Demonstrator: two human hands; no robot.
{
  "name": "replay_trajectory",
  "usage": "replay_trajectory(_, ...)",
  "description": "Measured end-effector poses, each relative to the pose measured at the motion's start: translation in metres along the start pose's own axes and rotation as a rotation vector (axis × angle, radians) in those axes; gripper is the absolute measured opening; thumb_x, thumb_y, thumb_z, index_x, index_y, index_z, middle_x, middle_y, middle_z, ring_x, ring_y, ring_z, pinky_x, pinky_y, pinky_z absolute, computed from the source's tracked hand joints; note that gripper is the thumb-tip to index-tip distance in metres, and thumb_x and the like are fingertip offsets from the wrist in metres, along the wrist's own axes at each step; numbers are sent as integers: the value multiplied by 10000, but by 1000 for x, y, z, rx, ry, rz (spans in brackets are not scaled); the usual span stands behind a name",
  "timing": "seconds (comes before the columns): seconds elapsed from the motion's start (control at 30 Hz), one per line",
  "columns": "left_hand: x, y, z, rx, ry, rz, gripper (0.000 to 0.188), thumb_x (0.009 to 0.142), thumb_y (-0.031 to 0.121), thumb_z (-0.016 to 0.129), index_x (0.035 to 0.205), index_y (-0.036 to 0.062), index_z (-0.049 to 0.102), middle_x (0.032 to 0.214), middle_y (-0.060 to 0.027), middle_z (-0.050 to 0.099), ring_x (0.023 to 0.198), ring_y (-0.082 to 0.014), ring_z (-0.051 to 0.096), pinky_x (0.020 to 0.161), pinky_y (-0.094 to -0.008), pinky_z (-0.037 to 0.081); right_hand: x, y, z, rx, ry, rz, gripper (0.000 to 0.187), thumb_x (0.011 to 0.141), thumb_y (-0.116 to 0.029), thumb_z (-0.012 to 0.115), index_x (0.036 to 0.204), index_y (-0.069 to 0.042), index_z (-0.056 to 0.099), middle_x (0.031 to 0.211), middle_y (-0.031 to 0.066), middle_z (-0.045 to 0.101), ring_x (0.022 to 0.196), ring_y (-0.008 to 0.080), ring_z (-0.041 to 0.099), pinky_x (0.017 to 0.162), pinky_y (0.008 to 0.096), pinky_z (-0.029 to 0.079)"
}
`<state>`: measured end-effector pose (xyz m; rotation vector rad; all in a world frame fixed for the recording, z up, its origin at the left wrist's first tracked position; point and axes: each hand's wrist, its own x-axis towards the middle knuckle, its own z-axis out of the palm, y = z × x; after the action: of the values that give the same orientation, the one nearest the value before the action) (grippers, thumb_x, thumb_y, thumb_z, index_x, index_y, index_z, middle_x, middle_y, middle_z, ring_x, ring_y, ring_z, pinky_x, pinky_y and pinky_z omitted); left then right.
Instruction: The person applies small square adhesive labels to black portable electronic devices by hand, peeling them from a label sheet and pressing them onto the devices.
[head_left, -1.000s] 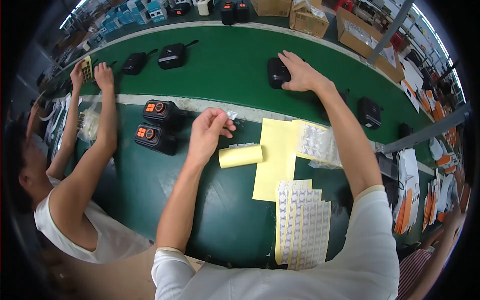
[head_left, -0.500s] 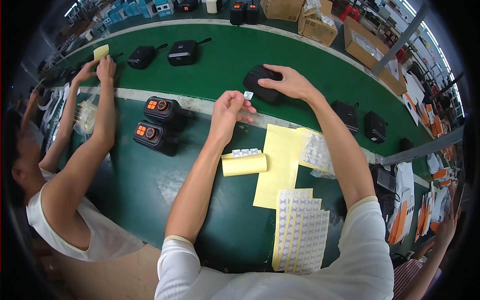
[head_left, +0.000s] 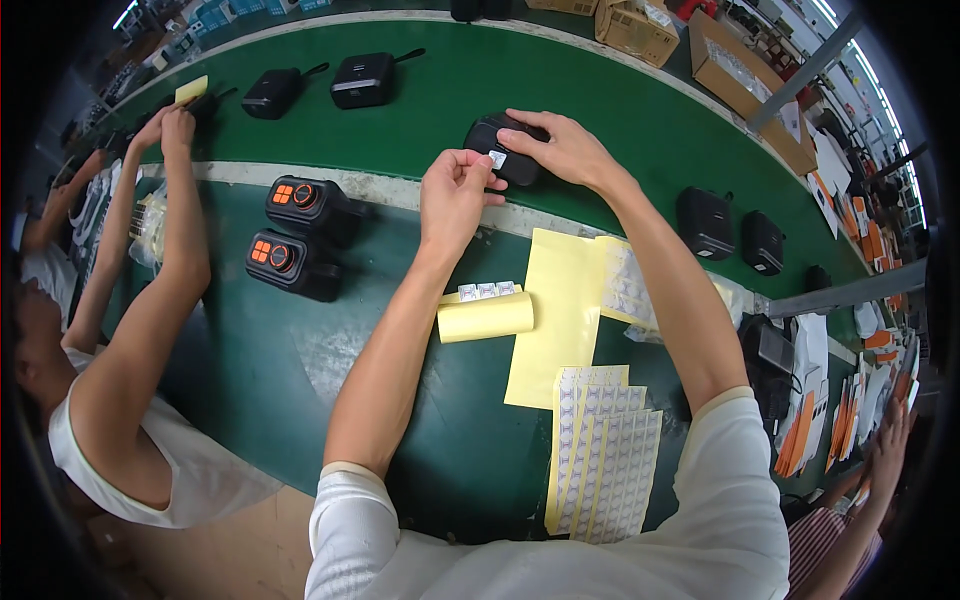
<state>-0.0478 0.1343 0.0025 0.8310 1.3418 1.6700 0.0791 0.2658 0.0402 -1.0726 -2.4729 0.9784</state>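
Note:
My right hand (head_left: 572, 150) grips a black box-shaped device (head_left: 520, 172) from its right side and top, tilting it over the green belt. Pinched between the thumb and fingers of my left hand (head_left: 453, 203) is a small white sticker (head_left: 497, 160), which lies against the face of the device turned toward me. Whether the sticker is fully stuck down cannot be made out. Below my left hand, a curled yellow backing sheet (head_left: 486, 318) carries several stickers along its upper edge. A flat yellow sheet (head_left: 545, 330) lies beside it.
Fanned sticker sheets (head_left: 605, 460) lie near me. Two black devices with orange buttons (head_left: 305, 205) stand at left. More black devices rest on the belt (head_left: 400, 130), left and right. A co-worker's arms (head_left: 180, 230) reach in at left; a metal post (head_left: 850, 285) juts in at right.
My left hand has brought the sticker onto the device, where before it was held just short of it. The device has been turned, showing more of its labelled face. The view has shifted slightly.

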Motion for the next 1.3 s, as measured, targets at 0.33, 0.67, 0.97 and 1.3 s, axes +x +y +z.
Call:
replay_trajectory(0.33, -6, -4, 10, 368, 239, 122, 207, 908, 129, 661, 895, -36, 537, 689, -101, 631, 561, -149, 635, 521, -273, 505, -7, -3, 0, -128, 38, -31, 858, 781, -714, 577, 1366, -86, 546, 1288, 207, 575, 1161, 340, 574, 984, 396, 445)
replay_trajectory(0.67, -54, 35, -37, 612, -21, 113, 163, 908, 129, 626, 907, -33, 618, 726, -108, 637, 635, -173, 571, 632, -323, 472, -5, 18, 14, -422, 177, -235, 750, 793, -553, 657, 1367, -84, 536, 1410, 184, 473, 1310, 335, 440, 1081, 444, 369)
replay_trajectory(0.97, -109, 34, -52, 943, -216, 199, 148, 861, 87, 667, 964, -16, 644, 872, -123, 604, 706, -256, 617, 664, -357, 496, -34, -44, 32, 24, 373, -527, 183, 902, -116, 602, 1056, -55, 680, 1030, 80, 624, 828, 237, 619, 723, 317, 498)
replay_trajectory(1.3, -117, 18, -49, 1039, -181, 250, 146, 828, 81, 688, 924, -2, 616, 899, -146, 604, 758, -335, 640, 678, -405, 519, -48, -41, 70, 103, 138, -407, 173, 858, -133, 599, 971, -50, 701, 990, 118, 647, 840, 307, 646, 732, 398, 525)
